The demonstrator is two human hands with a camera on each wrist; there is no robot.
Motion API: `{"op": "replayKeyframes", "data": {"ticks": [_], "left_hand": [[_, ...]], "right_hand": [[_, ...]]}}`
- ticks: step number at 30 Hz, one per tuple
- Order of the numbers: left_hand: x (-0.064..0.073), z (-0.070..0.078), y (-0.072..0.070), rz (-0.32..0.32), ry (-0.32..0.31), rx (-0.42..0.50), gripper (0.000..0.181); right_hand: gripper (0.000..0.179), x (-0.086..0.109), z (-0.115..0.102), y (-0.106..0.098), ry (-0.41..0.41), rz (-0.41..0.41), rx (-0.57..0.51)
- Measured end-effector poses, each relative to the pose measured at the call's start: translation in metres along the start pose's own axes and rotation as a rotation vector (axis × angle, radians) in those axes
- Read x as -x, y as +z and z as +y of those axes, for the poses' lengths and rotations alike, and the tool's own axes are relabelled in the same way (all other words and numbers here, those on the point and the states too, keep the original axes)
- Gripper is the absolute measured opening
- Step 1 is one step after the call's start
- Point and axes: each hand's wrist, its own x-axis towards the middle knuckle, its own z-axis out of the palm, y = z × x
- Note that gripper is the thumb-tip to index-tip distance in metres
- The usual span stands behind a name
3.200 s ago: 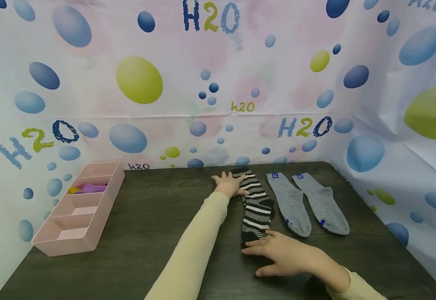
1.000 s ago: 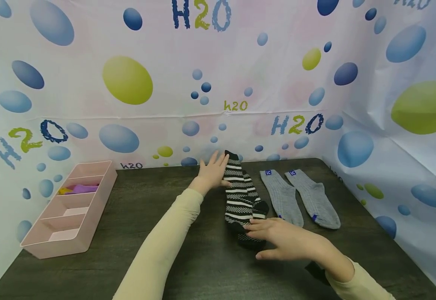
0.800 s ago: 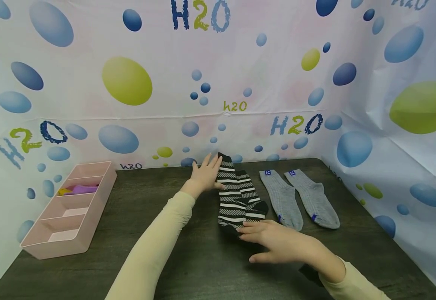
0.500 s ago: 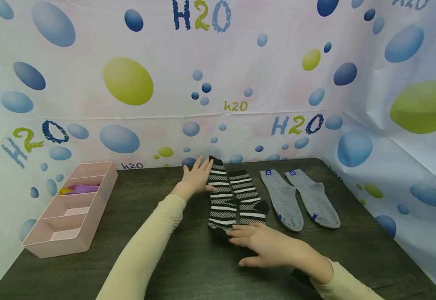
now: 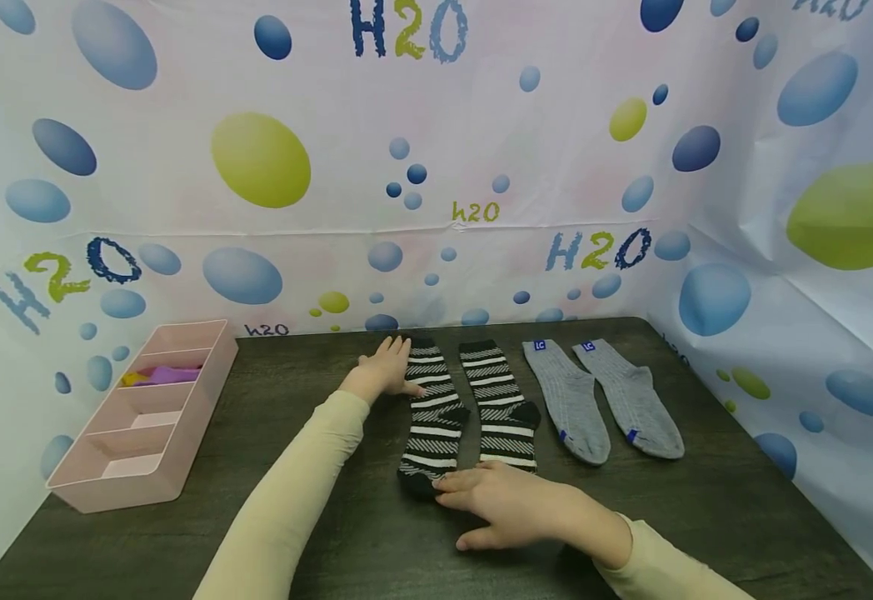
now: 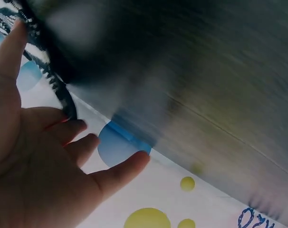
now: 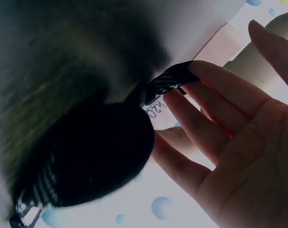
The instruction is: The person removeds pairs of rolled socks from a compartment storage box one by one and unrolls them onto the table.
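Note:
Two black-and-white striped socks lie side by side on the dark table: the left striped sock [image 5: 434,417] and the right striped sock [image 5: 498,400]. With spread fingers, my left hand [image 5: 384,368] touches the left edge of the left sock's cuff; the left wrist view shows the thumb and index finger at that striped cuff [image 6: 39,53]. My right hand [image 5: 511,504] has its fingertips at the left sock's black toe [image 7: 182,73], fingers nearly straight. It covers the right sock's toe in the head view; that dark toe [image 7: 101,152] looms close in the right wrist view.
Two grey socks lie to the right, one [image 5: 567,400] beside the other [image 5: 631,398]. A pink divided box [image 5: 204,433] stands at the left, with purple and yellow items [image 5: 167,377] in one compartment. A patterned sheet [image 5: 421,275] hangs behind the table [image 5: 316,500].
The left striped sock has moved off the right one to the left, and its raised cuff has come down flat. Both hands have shifted left with it.

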Motion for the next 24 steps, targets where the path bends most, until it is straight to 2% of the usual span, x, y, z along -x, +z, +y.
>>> {"op": "replayKeyframes", "data": {"ticks": [3,6,12,18,24], "left_hand": [[0.0,0.002,0.0,-0.073,-0.045,0.005,0.1],[-0.004,0.003,0.003,-0.12,-0.089,0.0,0.099],[-0.005,0.007,0.002,-0.108,-0.126,-0.015,0.104],[-0.003,0.011,-0.001,-0.093,-0.12,-0.012,0.098],[-0.005,0.006,0.006,-0.08,-0.05,0.016,0.088]], "right_hand": [[0.052,-0.004,-0.001,0.003,-0.018,-0.011,0.021],[0.051,-0.008,-0.001,0.005,-0.044,-0.01,0.043],[0.052,-0.012,-0.002,0.004,-0.069,-0.019,0.082],[0.052,-0.016,-0.002,0.002,-0.065,-0.042,0.069],[0.051,-0.013,-0.001,0.001,-0.04,-0.06,-0.002]]}}
